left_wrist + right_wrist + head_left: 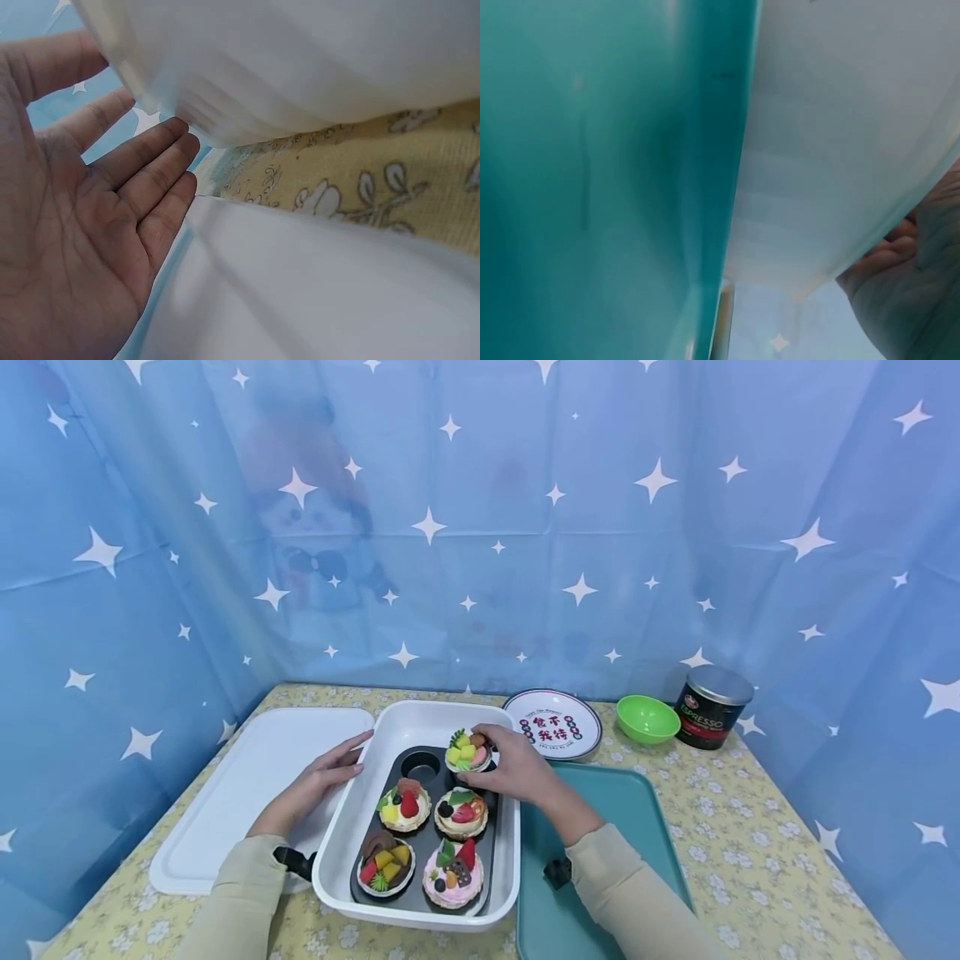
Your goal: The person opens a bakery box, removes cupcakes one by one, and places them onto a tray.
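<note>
A white plastic basin (337,860) holds a dark muffin tin (422,881). In its cups sit several fruit tarts, among them a pink-cream tart (453,881), a tart with a strawberry (403,806) and one with orange cubes (385,865). The back left cup (421,767) shows its dark inside. My right hand (517,766) pinches a fruit tart (467,752) with yellow and pink pieces, over the back right cup. With fingers extended, my left hand (327,775) touches the basin's left side. In the right wrist view, the basin wall hides the right fingertips.
A white tray or lid (217,810) lies at left, partly under the left forearm. To the right is a teal tray (615,802) beneath the right forearm. Behind it stand a plate with red lettering (553,725), a green bowl (648,720) and an espresso tin (712,708).
</note>
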The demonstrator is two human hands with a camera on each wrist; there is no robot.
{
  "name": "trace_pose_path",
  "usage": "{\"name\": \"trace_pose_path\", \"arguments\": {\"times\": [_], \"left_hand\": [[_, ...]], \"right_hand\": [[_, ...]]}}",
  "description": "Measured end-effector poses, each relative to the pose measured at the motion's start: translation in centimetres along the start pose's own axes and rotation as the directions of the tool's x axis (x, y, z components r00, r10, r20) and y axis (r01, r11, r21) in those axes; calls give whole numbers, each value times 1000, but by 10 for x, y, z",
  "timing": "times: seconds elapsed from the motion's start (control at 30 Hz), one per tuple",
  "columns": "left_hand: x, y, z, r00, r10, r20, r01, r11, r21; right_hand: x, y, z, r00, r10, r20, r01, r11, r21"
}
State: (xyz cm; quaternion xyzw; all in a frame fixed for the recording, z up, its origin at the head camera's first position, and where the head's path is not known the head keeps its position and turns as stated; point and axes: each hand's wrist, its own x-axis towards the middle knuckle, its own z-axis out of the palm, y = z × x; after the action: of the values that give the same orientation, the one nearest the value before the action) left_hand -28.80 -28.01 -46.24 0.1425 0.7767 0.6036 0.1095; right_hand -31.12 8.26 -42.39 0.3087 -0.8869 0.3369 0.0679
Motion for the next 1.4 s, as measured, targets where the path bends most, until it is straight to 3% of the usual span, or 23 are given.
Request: {"name": "trace_pose_path", "arguments": {"times": [0.33, 0.53, 0.9, 1.23, 1.4], "left_hand": [[2, -3, -1, 1000, 7, 1, -7, 1000, -6], [1, -5, -1, 1000, 6, -6, -6, 1000, -6], [1, -7, 1, 1000, 7, -6, -7, 1000, -2], [1, -7, -1, 999, -28, -18, 28, 1000, -11], [1, -5, -1, 999, -32, -28, 32, 999, -13]], "right_hand": [[1, 0, -6, 1000, -13, -16, 13, 1000, 4], [-2, 2, -10, 999, 29, -20, -29, 1000, -5], [-11, 1, -30, 997, 38, -73, -39, 999, -15], [-22, 15, -51, 994, -4, -112, -4, 997, -71], [-29, 25, -61, 990, 33, -136, -44, 996, -75]]}}
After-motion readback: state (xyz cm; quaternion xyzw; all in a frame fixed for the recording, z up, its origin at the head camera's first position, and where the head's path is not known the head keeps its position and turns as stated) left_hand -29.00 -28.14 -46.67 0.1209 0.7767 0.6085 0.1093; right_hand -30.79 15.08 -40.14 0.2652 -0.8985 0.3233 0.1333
